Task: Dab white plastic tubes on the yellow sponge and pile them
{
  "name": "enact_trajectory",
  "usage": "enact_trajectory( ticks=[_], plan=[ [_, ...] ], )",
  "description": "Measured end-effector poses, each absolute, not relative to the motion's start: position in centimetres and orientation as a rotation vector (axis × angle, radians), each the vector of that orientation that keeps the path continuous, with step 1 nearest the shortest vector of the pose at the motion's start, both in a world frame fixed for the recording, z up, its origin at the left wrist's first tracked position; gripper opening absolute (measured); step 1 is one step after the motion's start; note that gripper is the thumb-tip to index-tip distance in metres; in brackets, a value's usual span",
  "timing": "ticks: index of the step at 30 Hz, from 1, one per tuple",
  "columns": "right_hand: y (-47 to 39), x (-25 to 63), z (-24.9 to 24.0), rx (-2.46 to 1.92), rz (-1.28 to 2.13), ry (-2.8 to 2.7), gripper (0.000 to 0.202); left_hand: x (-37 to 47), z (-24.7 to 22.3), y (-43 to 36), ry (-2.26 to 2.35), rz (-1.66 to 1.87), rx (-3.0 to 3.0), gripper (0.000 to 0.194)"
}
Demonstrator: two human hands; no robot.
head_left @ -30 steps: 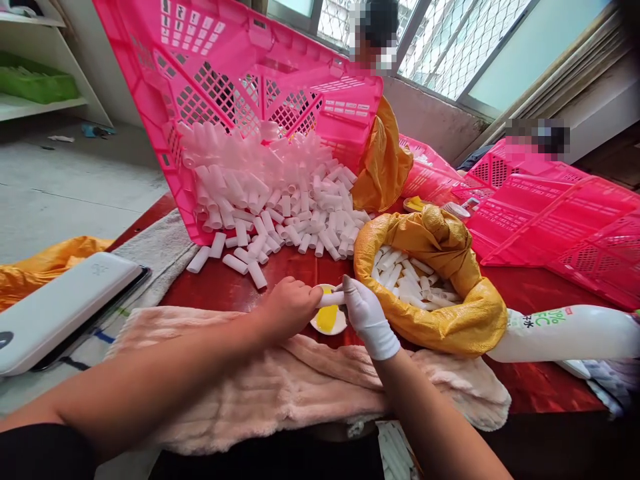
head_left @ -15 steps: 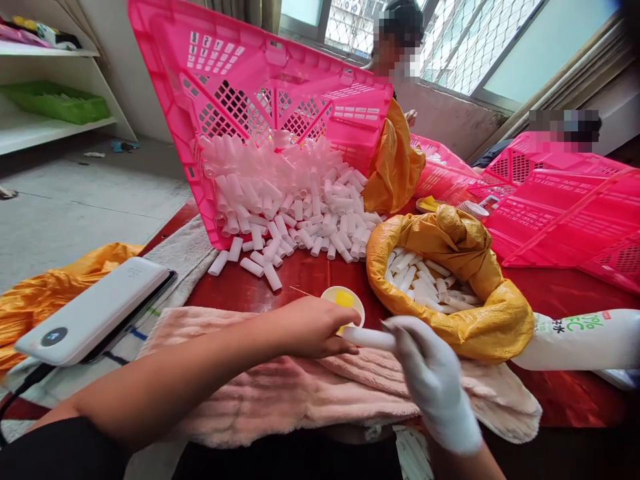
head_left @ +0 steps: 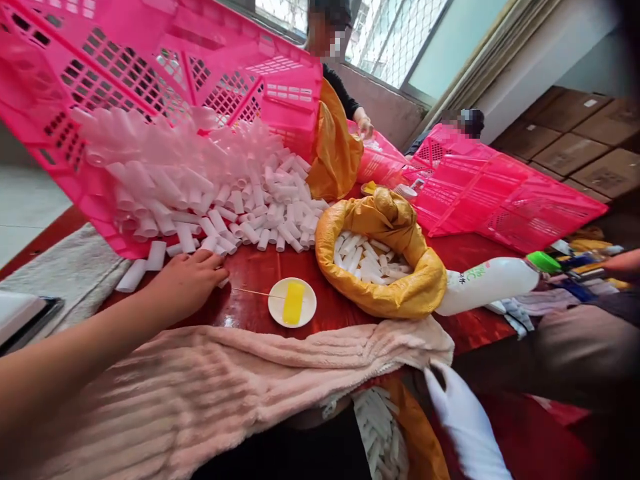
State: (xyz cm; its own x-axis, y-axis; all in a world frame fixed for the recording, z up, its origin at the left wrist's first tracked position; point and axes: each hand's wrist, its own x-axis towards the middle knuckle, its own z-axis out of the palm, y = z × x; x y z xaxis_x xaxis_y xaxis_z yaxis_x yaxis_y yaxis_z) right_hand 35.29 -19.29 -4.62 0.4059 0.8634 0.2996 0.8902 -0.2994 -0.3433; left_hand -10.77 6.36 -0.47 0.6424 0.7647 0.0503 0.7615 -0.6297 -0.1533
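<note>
white tube pile lies w/ nr edge at l. hand fingertips.

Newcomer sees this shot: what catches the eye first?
Probably the big pink crate at upper left, with white tubes spilling onto the red table. Next, the yellow piece on a small white dish near the middle, and the golden sack of tubes to its right. Then the hands: bare left hand by the pile's front edge, white-gloved right hand at lower right.

left hand bare | right hand white-gloved | lap clothing black
</note>
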Motion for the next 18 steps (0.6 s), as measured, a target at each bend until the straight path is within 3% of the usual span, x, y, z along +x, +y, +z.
enact_trajectory(
  ticks=[3,7,9,13,16,18],
  plan=[
    [-14.4,33.6,-0.2,-2.089,-0.081,-1.475,0.037,-10.5,-0.9,6.0,-1.417,-0.065,-2.726,0.035],
    [-4.8,31.2,3.1,-1.962,-0.078,-1.683,0.026,-8.2,-0.4,5.0,-1.624,-0.327,-2.776,0.031],
    [0.0,30.8,2.9,-2.148,-0.018,-1.770,0.018,-6.6,0.3,4.4,-1.590,-0.247,-2.847,0.024],
    [5.0,29.8,1.9,-2.210,0.035,-1.824,0.026,-4.2,1.4,3.5,-1.556,0.068,-2.933,0.020],
    [4.3,27.3,2.3,-1.807,0.060,-1.895,0.018,-3.7,1.3,3.3,-1.652,0.151,-3.003,0.019],
    [2.8,24.8,2.3,-1.454,0.263,-1.897,0.022,-3.7,0.9,3.3,-1.702,0.087,-3.019,0.018]
  ],
)
